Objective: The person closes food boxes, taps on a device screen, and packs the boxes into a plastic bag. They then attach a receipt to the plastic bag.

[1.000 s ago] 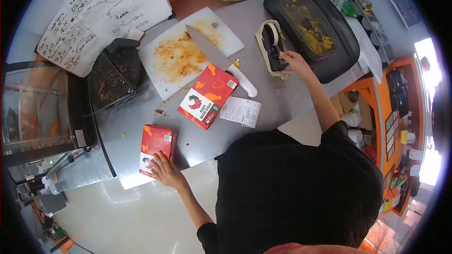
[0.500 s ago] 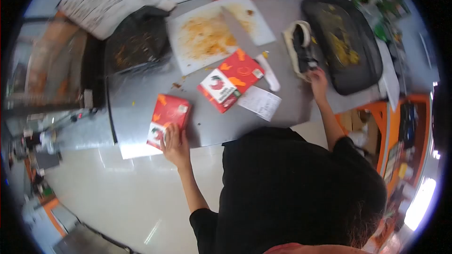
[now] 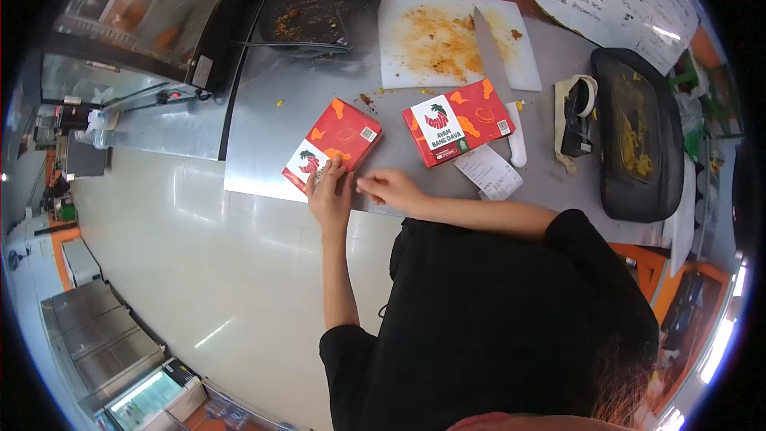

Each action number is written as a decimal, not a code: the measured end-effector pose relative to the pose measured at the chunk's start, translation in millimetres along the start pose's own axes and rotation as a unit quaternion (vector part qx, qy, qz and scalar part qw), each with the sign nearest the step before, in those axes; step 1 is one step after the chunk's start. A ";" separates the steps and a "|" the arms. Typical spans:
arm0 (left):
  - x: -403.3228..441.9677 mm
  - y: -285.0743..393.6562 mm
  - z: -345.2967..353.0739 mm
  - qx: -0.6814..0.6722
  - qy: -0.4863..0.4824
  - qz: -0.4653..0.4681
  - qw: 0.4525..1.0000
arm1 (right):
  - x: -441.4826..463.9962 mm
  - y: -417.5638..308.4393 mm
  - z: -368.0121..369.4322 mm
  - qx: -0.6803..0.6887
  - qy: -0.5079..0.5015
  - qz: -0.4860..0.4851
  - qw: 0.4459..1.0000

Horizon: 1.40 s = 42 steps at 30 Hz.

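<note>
My left hand (image 3: 329, 195) lies over the near end of a red printed food box (image 3: 345, 134), fingers on its top and thumb at its near right side. Just right of that box, close to the left thumb, is my right hand (image 3: 395, 190) with its fingers pinched; whatever they hold, if anything, is too small to make out. A second red food box (image 3: 456, 121) sits farther right, over part of a white-handled knife (image 3: 517, 140). A printed receipt (image 3: 491, 174) shows at its near edge.
Behind the boxes is a stained white cutting board (image 3: 391, 40). A black container with crumbs (image 3: 307, 12) stands back left. On the right are a black item with a cream loop (image 3: 576, 116) and a black tray with yellow scraps (image 3: 614, 183). The steel table's front edge (image 3: 263, 195) is near.
My right hand has left the black item with the cream loop and come across to the left box. My left hand remains on that box. The whole view has shifted and turned.
</note>
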State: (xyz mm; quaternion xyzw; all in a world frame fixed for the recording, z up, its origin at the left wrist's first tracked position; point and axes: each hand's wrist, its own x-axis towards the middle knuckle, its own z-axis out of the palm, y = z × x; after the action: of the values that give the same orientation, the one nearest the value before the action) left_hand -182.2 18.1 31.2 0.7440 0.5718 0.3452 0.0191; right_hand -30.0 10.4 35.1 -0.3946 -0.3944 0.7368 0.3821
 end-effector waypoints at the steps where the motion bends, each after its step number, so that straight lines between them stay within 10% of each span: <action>1: -0.5 1.1 -1.1 0.000 0.002 0.001 1.000 | 9.1 3.0 4.4 0.028 -0.001 0.004 1.000; 11: -0.5 4.1 -5.9 -0.016 -0.039 -0.022 0.999 | 50.3 23.5 -6.4 -0.117 0.112 0.015 0.987; 20: 10.0 9.7 -15.9 0.050 -0.072 0.059 0.994 | 46.6 27.8 -27.7 -0.529 0.121 -0.282 0.791; 23: 20.7 3.5 -22.9 0.024 -0.179 0.018 0.983 | 50.7 34.4 -43.7 -0.609 0.063 -0.140 0.778; 30: 65.7 -8.5 -13.9 0.143 -0.287 -0.037 0.947 | -80.4 -48.9 -53.7 -0.473 -0.089 -0.105 0.870; 38: 91.0 14.0 -12.2 -0.170 -0.255 0.004 0.952 | -157.9 -47.9 -147.7 -0.537 0.325 -0.105 0.771; 42: 107.9 88.7 -12.1 -0.068 -0.175 0.162 0.969 | -159.8 -36.1 -154.3 -0.553 0.363 -0.024 0.749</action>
State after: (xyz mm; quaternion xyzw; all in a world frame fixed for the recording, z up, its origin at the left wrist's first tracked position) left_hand -102.7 76.2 131.0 0.8725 0.4069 0.2460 0.1129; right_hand 178.7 -71.9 53.4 -0.7652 -0.5737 0.1813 0.2290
